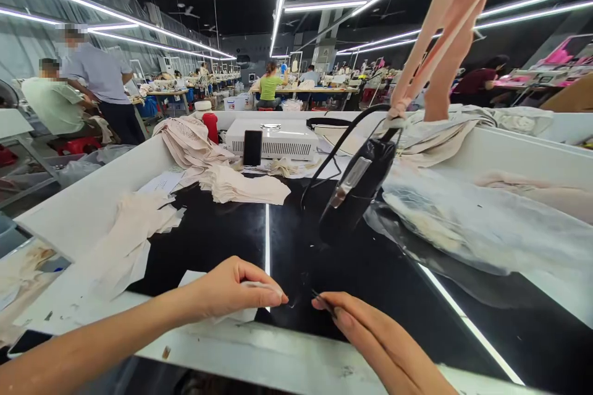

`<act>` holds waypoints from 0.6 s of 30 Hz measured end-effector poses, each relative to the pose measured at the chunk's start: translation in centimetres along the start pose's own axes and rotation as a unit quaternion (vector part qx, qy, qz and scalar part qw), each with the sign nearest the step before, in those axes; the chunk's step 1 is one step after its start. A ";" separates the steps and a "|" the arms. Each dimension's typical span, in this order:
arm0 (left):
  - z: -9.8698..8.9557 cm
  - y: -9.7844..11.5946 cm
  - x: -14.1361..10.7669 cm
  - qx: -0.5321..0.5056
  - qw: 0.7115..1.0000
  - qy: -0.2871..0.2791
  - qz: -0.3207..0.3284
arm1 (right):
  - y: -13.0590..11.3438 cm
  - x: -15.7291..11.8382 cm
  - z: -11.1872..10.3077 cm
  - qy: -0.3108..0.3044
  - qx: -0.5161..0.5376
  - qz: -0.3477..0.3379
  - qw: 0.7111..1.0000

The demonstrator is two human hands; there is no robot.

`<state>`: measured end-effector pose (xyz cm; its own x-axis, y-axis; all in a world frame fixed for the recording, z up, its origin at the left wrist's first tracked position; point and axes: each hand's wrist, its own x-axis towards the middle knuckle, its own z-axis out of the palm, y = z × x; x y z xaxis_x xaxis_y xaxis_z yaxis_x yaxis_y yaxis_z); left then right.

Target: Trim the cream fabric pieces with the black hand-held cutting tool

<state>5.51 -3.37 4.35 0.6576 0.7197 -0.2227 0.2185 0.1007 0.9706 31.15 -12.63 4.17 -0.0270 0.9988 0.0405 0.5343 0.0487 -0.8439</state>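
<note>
A white strip (262,286) lies in the left hand (231,287), whose thumb and fingers are pinched together on it. A dark tool (324,302), slim and pointed, is gripped between the thumb and fingers of the right hand (370,330), its tip towards the left fingertips but apart from them. What kind of tool it is, I cannot tell. Both hands are over the near part of the black tabletop (208,234). White paper (191,276) shows just behind the left wrist. Left of the left hand lie pale cloth pieces (125,222); beyond its fingers are a cloth stack (250,188), an upright phone (252,148) and a white box (296,139). Beyond the right hand, a black object (361,182) hangs tilted beneath peach strips (430,55). A clear bag (486,216) lies to that hand's right. Farther from both hands, people sit or stand at other tables.
</note>
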 end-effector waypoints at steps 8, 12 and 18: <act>-0.3 -0.1 -0.5 0.020 1.000 -0.016 -0.002 | 0.0 1.2 2.6 -0.099 0.030 -0.094 0.990; -0.3 -0.1 -0.5 0.018 1.000 -0.019 -0.012 | 0.0 1.3 3.5 -0.107 0.032 -0.099 0.989; -0.2 -0.1 -0.9 0.026 0.999 -0.030 -0.021 | -0.2 1.3 3.9 -0.131 0.018 -0.103 0.986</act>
<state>4.79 -3.85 4.48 0.6887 0.6732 -0.2691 0.2824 0.0928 0.9548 27.72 -11.37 2.27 -0.3522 0.9327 0.0781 0.4645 0.2466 -0.8505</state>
